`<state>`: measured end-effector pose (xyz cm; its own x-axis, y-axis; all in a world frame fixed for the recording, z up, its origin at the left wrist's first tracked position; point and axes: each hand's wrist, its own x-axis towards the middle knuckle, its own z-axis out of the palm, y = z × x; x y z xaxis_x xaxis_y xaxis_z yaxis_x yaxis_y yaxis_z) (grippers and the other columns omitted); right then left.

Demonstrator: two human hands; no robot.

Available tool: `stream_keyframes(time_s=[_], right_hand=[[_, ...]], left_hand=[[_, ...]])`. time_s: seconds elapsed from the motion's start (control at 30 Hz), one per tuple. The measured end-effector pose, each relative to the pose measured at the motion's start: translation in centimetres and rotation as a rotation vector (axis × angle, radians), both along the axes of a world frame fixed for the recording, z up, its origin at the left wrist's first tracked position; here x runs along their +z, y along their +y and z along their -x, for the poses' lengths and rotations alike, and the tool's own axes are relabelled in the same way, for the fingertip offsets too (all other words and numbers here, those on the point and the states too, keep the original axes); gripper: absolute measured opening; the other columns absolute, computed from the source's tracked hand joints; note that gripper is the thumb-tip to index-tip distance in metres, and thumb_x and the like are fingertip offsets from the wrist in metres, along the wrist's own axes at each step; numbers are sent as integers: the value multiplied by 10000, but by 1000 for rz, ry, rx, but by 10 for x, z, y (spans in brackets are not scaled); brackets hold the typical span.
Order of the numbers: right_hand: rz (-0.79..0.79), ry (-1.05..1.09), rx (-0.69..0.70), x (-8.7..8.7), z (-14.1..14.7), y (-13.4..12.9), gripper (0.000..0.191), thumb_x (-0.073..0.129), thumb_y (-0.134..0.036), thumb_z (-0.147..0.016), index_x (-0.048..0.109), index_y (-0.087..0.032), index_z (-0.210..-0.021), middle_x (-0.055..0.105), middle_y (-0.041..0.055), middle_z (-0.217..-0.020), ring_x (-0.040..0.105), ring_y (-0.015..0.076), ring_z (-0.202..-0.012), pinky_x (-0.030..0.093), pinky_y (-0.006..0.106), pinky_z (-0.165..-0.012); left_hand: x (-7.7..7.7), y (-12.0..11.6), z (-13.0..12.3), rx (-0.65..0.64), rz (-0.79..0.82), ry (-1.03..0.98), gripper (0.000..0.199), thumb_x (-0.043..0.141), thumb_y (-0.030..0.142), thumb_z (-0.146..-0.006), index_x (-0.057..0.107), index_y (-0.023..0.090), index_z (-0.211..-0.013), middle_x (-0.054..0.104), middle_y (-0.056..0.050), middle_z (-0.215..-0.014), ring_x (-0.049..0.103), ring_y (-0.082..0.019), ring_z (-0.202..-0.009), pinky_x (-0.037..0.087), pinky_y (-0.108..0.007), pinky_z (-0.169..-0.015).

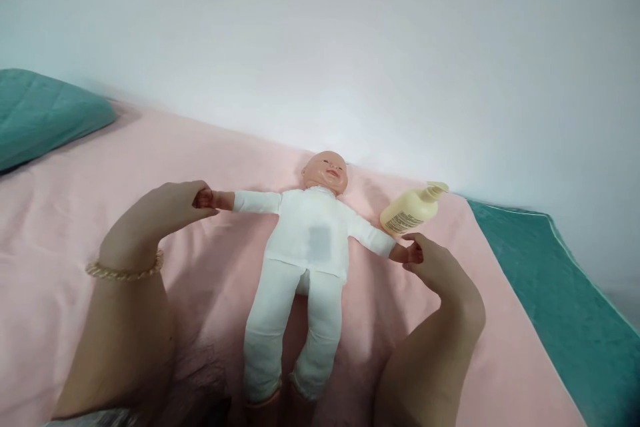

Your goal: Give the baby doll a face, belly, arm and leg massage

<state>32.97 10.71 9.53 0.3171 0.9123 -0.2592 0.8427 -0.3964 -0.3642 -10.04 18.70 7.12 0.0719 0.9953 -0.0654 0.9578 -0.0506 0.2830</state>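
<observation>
A baby doll (305,227) with a white cloth body lies on its back, its head toward the wall and both arms stretched out sideways. My left hand (173,210) pinches the doll's hand on the left side between thumb and fingers. On the other side, my right hand (433,260) grips the doll's other hand in the same way. Just beyond my right hand, a pale yellow pump bottle (407,212) lies tilted beside the doll's arm, its printed label facing me. The doll's feet are partly hidden at the lower edge.
Under the doll spreads a pink sheet (210,147). A green pillow (50,113) rests at the far left, and green quilted fabric (555,300) shows along the right. Behind everything rises a white wall (320,47). A beaded bracelet (125,272) circles my left wrist.
</observation>
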Motion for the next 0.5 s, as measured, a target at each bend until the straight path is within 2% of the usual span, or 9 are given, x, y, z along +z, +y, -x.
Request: stream_keyframes(time_s=[0.1, 0.2, 0.23, 0.33, 0.43, 0.5], right_hand=[[-192, -20, 94, 14, 12, -10, 372, 493, -199, -850, 566, -252, -1211, 665, 51, -928, 642, 219, -818, 504, 324, -698], [-385, 38, 227, 23, 29, -15, 418, 474, -234, -912, 498, -293, -1324, 667, 45, -1046, 650, 217, -939, 519, 364, -837], [-433, 57, 271, 24, 36, -16, 432, 476, -242, -924, 479, -302, -1352, 666, 44, -1081, 649, 217, -983, 514, 374, -878], [-489, 79, 407, 24, 57, -13, 469, 502, -246, -937, 451, -322, -1397, 662, 43, -1160, 645, 226, -1070, 515, 377, -914], [-420, 84, 548, 20, 76, -9, 519, 536, -214, -926, 436, -351, -1416, 659, 36, -1197, 656, 227, -1059, 543, 366, -863], [-369, 89, 612, 16, 86, -6, 511, 540, -197, -925, 449, -351, -1404, 658, 35, -1195, 664, 223, -1023, 557, 368, -831]], left_hand=[[17, -16, -13, 6, -97, 34, 406, 488, 604, -886, 614, 221, -935, 682, -14, -819, 576, -187, -657, 347, -257, -617], [24, -27, -37, 4, -303, 59, 384, 497, 575, -904, 609, 220, -995, 639, -8, -728, 541, -176, -591, 321, -260, -583], [24, -29, -47, -36, -320, 25, 391, 514, 586, -896, 618, 223, -1002, 622, 4, -693, 540, -170, -579, 327, -255, -574], [22, -34, -80, -214, -341, -116, 329, 517, 537, -920, 670, 262, -1013, 626, 27, -668, 571, -148, -590, 357, -240, -580], [13, -38, -110, -481, -378, -154, 171, 561, 346, -929, 691, 235, -924, 694, 12, -744, 623, -148, -662, 389, -252, -626], [5, -41, -124, -612, -370, -159, 144, 555, 243, -931, 679, 204, -870, 718, -6, -784, 651, -159, -700, 406, -269, -638]])
